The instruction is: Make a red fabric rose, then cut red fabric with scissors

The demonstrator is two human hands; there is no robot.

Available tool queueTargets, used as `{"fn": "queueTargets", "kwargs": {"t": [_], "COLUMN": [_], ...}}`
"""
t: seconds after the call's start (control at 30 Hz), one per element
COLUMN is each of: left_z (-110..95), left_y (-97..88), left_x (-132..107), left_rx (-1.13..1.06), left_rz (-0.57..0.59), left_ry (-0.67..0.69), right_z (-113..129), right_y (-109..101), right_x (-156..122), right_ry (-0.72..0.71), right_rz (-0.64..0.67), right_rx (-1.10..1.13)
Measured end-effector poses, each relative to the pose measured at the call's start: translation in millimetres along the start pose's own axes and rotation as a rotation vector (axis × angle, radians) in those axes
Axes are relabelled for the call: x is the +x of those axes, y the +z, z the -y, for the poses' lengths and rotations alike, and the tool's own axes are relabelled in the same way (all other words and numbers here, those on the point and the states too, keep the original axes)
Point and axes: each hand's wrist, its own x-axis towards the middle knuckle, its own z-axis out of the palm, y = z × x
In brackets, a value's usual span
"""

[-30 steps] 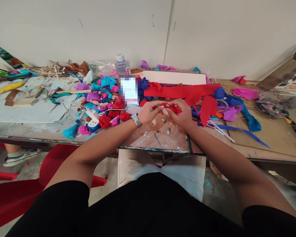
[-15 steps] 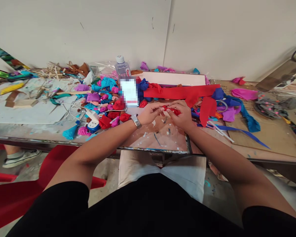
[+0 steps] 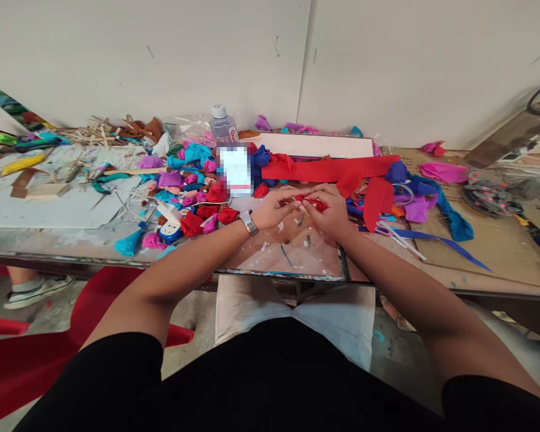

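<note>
Between the fingertips of my two hands is a small bunched piece of red crepe paper [image 3: 317,204], held just above the table's front part. My left hand [image 3: 276,208], with a metal watch [image 3: 248,222] on its wrist, pinches the paper's left end. On the other side my right hand [image 3: 330,210] has its fingers closed round the right part, hiding some of it. Behind the hands lies a long red paper strip [image 3: 324,169]. Many crumpled paper rosettes in red, pink, purple and blue, such as a red one [image 3: 191,223], are heaped to the left.
A phone with a blurred screen [image 3: 236,168] leans before a plastic bottle [image 3: 224,125]. A blue-and-white power socket [image 3: 170,230] sits among the rosettes. Green-handled pliers [image 3: 102,185] and a yellow cutter [image 3: 23,163] lie left; cardboard [image 3: 490,252] and scissors [image 3: 382,228] lie right.
Both hands stay nearly in place, their fingers shifting slightly on the red paper. The view has tilted a little.
</note>
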Motion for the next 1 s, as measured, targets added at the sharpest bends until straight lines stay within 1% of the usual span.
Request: {"fn": "queueTargets", "kwargs": {"t": [0.17,0.23,0.33,0.4,0.5,0.63,0.77,0.9,1.0], "left_z": [1.0,2.8,5.6,6.1,4.2,1.3,2.1,2.6,-0.3], "left_y": [-2.6,-2.8,-2.2,-1.6,-1.1,-0.4,1.2,-0.3,-1.7], "left_x": [0.4,1.1,2.0,2.2,2.0,2.0,2.4,2.5,2.4], "left_rx": [0.037,0.021,-0.017,-0.035,-0.056,-0.105,-0.106,-0.118,-0.116], "left_rz": [-0.014,0.001,0.036,0.056,0.090,0.116,0.044,-0.049,-0.070], "left_ry": [0.035,0.037,0.003,-0.018,-0.043,-0.075,-0.097,-0.184,-0.205], "right_z": [-0.3,-0.2,-0.1,-1.2,-4.8,-7.6,-4.9,-1.2,0.3], "right_y": [0.1,-0.4,-1.6,-2.4,-2.3,-1.2,-1.4,-2.7,-3.0], "right_x": [-0.4,-0.5,-0.2,-0.1,-0.8,-1.9,-1.7,-1.0,-0.6], "right_ry": [0.016,0.026,0.038,0.012,-0.067,-0.132,-0.092,-0.045,-0.016], "right_rz": [0.015,0.004,-0.012,0.008,0.050,0.046,0.059,0.045,0.034], "right_rx": [-0.005,-0.006,0.008,0.013,-0.005,-0.013,0.009,0.032,0.037]}}
